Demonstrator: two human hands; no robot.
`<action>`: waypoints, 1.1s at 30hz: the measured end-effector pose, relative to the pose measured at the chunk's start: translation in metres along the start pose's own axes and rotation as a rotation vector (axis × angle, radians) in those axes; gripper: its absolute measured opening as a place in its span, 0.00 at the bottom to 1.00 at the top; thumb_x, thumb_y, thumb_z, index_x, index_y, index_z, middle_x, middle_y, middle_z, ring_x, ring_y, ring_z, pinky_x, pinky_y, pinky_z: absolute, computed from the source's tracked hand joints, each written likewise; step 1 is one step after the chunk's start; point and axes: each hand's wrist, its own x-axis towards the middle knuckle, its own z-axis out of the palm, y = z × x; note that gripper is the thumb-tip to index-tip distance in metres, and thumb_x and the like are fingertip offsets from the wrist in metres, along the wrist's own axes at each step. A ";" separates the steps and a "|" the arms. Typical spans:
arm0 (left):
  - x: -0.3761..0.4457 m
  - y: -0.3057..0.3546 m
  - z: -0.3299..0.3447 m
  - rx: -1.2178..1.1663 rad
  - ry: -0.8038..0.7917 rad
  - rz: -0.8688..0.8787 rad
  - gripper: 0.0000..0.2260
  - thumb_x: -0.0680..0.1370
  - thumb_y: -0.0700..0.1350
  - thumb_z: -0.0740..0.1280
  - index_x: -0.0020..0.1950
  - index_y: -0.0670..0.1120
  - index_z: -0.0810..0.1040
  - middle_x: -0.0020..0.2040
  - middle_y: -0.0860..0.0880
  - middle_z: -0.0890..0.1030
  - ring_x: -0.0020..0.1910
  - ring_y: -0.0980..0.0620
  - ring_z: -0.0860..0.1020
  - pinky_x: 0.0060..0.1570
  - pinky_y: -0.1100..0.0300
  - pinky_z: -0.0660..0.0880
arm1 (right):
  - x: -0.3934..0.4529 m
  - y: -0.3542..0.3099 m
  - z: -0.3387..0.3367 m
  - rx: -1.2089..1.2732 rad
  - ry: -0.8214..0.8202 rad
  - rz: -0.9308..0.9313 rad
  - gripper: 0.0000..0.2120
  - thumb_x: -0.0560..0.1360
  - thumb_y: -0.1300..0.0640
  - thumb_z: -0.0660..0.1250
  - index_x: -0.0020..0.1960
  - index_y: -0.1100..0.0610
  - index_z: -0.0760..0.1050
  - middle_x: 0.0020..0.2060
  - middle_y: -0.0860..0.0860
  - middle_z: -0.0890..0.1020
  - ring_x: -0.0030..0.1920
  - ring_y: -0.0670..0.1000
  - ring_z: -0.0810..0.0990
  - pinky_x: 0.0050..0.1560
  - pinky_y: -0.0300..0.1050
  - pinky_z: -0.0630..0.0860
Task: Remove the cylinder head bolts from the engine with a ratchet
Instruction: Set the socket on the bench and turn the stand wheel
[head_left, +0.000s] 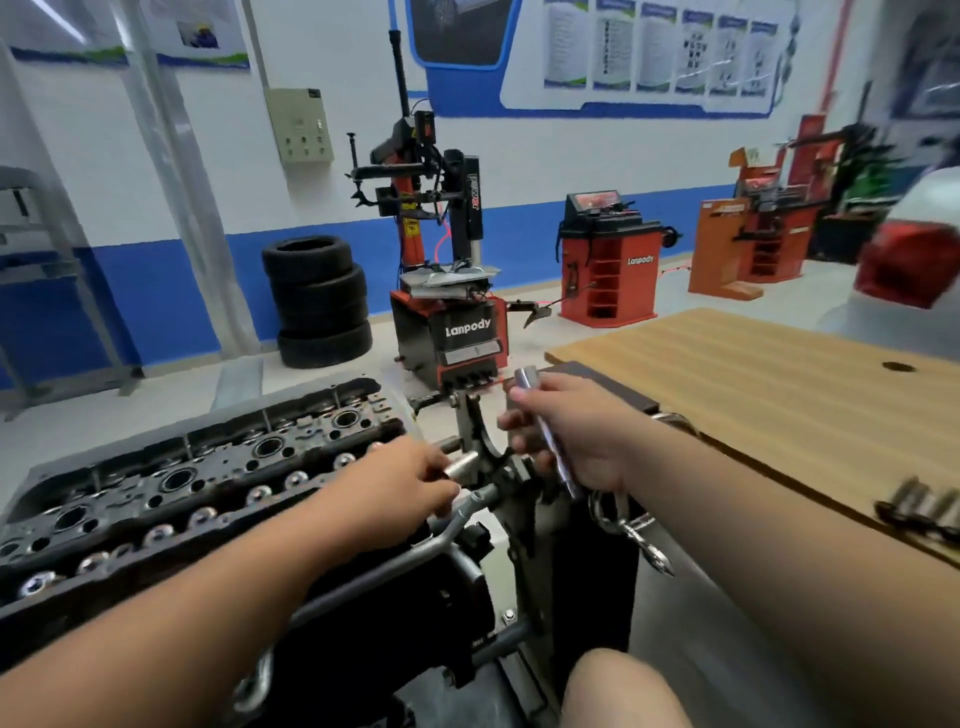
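Note:
The dark engine with its cylinder head (171, 488) lies at the lower left on a metal stand, with a row of shiny bolt heads along its near edge. My left hand (410, 475) hovers at the head's right end and pinches a short silver socket (461, 464). My right hand (571, 441) grips a long silver ratchet handle (545, 431) that points up and away, just right of the socket. The two tools are apart.
A wooden workbench (779, 395) stretches along the right, with several sockets (924, 506) near its front edge. Behind the engine stand a red and black tyre changer (447, 312), stacked tyres (319, 301) and a red wheel balancer (608, 265). A chain hook (639, 535) hangs below my right hand.

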 end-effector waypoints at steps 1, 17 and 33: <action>0.004 0.007 0.014 0.009 -0.030 0.035 0.07 0.81 0.49 0.69 0.50 0.47 0.85 0.43 0.51 0.86 0.44 0.53 0.83 0.43 0.66 0.75 | -0.010 0.009 -0.010 -0.161 0.042 -0.041 0.07 0.83 0.54 0.63 0.50 0.57 0.75 0.38 0.53 0.81 0.28 0.47 0.78 0.23 0.38 0.68; 0.073 0.165 0.166 -0.334 -0.013 0.221 0.14 0.84 0.41 0.61 0.69 0.49 0.74 0.47 0.55 0.76 0.40 0.61 0.71 0.33 0.72 0.64 | -0.043 0.089 -0.127 0.493 0.567 0.189 0.05 0.78 0.58 0.70 0.49 0.60 0.80 0.30 0.53 0.77 0.21 0.48 0.69 0.21 0.38 0.66; 0.105 0.127 0.175 -0.904 -0.359 -0.170 0.14 0.84 0.44 0.65 0.40 0.42 0.77 0.30 0.46 0.69 0.23 0.54 0.62 0.24 0.64 0.59 | -0.045 0.035 -0.272 -0.485 0.321 0.394 0.08 0.82 0.57 0.64 0.56 0.61 0.76 0.34 0.51 0.79 0.23 0.44 0.69 0.21 0.34 0.64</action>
